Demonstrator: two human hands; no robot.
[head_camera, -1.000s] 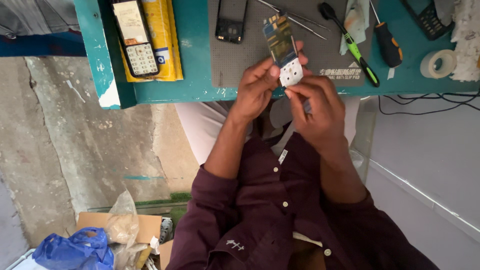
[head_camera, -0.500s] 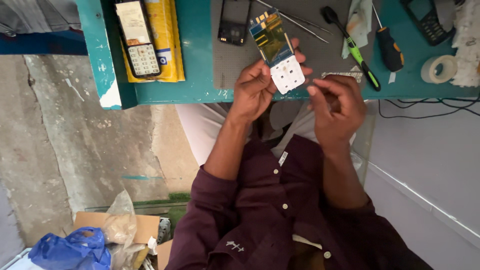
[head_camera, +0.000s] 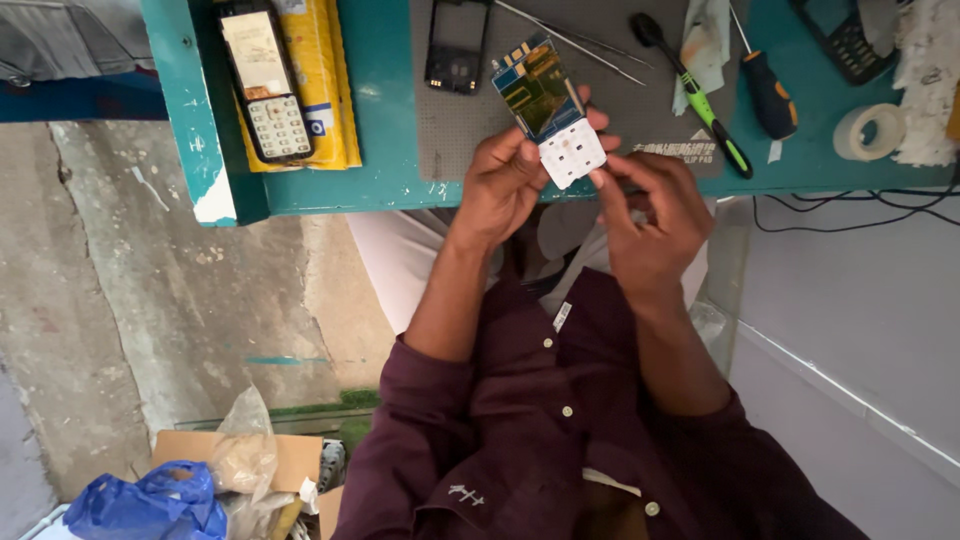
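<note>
Holding a stripped phone board (head_camera: 552, 108) up over the edge of the teal bench (head_camera: 380, 150), the left hand (head_camera: 505, 185) has its grip clamped on the board's side, probably so the white keypad sheet faces up. The right hand (head_camera: 650, 215) pinches the sheet's lower corner with its fingertips. A grey mat (head_camera: 610, 120) sits underneath, with an empty phone shell (head_camera: 457, 45), tweezers (head_camera: 570, 40) and two screwdrivers (head_camera: 700, 100) kept within easy reach. A whole phone (head_camera: 262, 85) lies off to the left.
</note>
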